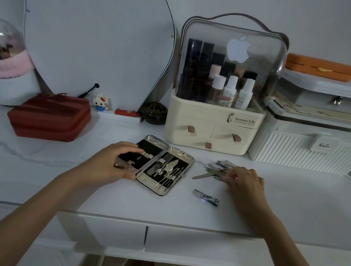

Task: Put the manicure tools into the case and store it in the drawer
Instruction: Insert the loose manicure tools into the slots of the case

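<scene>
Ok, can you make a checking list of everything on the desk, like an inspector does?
Surface: white desk, two shut drawers under its front edge.
Job's things: case lies open, some tools strapped in; loose tools beside it; clipper lies apart, nearer the front.
Clutter: red box, cosmetics organiser, white bin, orange case, cat figure.
Grippers: left hand rests on the case; right hand touches the loose tools.
Cables: nothing seen.
Surroundings: mirror, pale wall.

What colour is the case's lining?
Black lining, clearest in the head view.
</scene>
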